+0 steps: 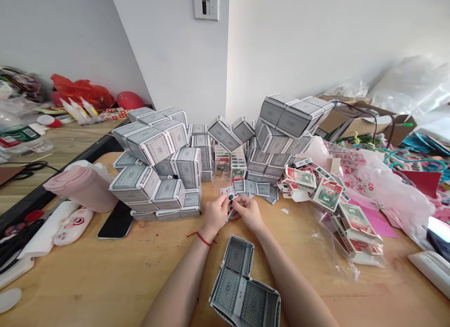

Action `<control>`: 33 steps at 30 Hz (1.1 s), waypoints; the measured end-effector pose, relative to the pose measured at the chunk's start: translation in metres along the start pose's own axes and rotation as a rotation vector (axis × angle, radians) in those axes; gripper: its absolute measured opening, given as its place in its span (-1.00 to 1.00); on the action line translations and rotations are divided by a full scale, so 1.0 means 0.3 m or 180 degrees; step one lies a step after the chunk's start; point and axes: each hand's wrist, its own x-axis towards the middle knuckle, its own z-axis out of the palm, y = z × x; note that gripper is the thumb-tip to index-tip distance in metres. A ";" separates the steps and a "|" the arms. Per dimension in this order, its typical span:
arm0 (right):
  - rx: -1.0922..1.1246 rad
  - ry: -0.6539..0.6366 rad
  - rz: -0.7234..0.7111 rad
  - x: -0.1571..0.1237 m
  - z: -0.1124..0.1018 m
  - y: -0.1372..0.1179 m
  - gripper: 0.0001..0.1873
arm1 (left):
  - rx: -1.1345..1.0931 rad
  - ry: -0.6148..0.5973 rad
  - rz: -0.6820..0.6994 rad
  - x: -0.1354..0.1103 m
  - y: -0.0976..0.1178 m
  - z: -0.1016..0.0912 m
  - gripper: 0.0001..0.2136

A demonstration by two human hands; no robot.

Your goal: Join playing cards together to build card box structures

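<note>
My left hand (217, 212) and my right hand (249, 211) meet over the middle of the table, fingertips pinched together. Between them is a playing card (230, 213), mostly hidden by the fingers. Just behind the fingertips lies a face-up card with red marks (227, 190). Loose grey-backed playing cards (258, 188) are spread beyond my right hand. Between my forearms rests an L-shaped piece (230, 285) built from boxes folded out of grey-backed cards. Taller stacks of such card boxes stand at the left (154, 177) and right (281, 130).
Red and green card packs (328, 194) lie heaped on the right beside a white plastic bag (372, 177). Upright packs (238, 165) stand against the wall. A phone (116, 221) and a pink roll (82, 186) are at left. A cardboard box (355, 118) sits back right.
</note>
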 end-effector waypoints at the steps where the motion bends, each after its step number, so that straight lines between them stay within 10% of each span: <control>1: -0.0061 -0.0097 0.0010 -0.001 0.001 -0.001 -0.71 | 0.0094 -0.0067 0.0045 0.001 -0.004 -0.004 -0.77; 23: 0.0288 -0.0806 -0.0022 -0.002 -0.026 0.002 -0.70 | -0.0868 0.0022 -0.0650 0.023 -0.003 -0.012 -0.72; 33: -0.0733 0.0608 -0.0934 0.016 -0.021 0.035 -0.78 | -0.0424 0.0253 0.0487 0.018 0.006 -0.014 -0.87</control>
